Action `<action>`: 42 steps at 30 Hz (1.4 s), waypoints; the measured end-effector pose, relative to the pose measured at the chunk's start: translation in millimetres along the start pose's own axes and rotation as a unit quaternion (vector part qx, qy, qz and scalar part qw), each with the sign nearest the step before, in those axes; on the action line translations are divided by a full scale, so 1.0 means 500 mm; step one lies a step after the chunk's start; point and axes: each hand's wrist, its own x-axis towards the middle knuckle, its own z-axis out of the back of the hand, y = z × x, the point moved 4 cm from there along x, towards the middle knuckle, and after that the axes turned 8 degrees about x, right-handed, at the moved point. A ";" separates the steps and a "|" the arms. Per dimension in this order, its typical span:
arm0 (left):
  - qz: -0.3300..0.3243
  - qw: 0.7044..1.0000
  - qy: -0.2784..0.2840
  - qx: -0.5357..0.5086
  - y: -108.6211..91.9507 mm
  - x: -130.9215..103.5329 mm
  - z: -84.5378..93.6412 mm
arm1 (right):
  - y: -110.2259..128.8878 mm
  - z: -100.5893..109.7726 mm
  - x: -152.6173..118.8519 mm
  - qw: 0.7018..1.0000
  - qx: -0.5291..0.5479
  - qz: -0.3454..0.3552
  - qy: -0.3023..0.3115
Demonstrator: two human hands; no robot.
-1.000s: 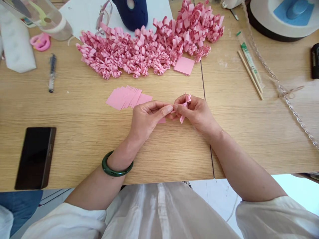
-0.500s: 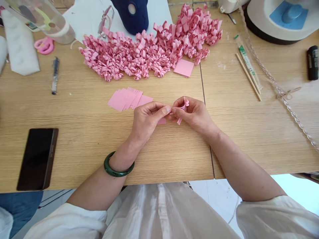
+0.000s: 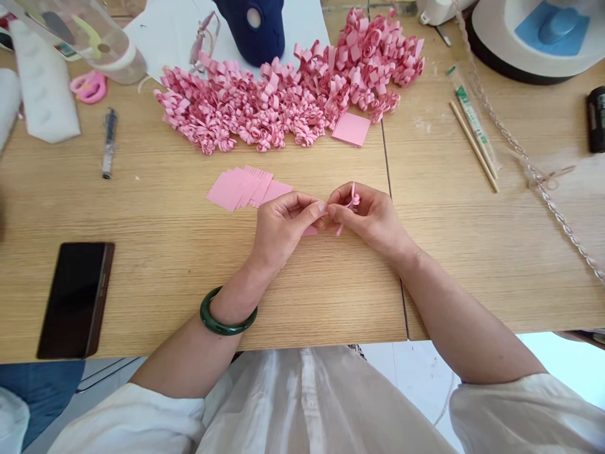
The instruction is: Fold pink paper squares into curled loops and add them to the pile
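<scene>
Between my hands is a small pink paper piece (image 3: pixel 355 200) with cut strips, some of them curled. My left hand (image 3: pixel 289 222) pinches one end of it between thumb and forefinger. My right hand (image 3: pixel 362 214) is closed on the strips, with a curl and loose strip ends showing past the fingers; much of the piece is hidden. Just beyond my left hand lie overlapping pink paper squares (image 3: pixel 236 189), some with fringed edges. Another bit of pink paper (image 3: pixel 310 231) shows under my left hand.
A heap of curled pink paper flowers (image 3: pixel 265 107) spreads across the back, beside a pink paper stack (image 3: pixel 351 129). A phone (image 3: pixel 75 299), a pen (image 3: pixel 108 144) and pink scissors (image 3: pixel 89 86) lie left. Chopsticks (image 3: pixel 474 146) and a twisted cord (image 3: pixel 520 154) lie right.
The view has shifted slightly, so everything sits a little further right. Both hands keep their pinch, while the paper strips at my right fingers have changed position a little.
</scene>
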 end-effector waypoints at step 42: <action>-0.057 0.994 -0.020 0.090 -0.005 -0.001 0.000 | -0.008 0.004 0.003 1.000 -0.005 0.004 -0.028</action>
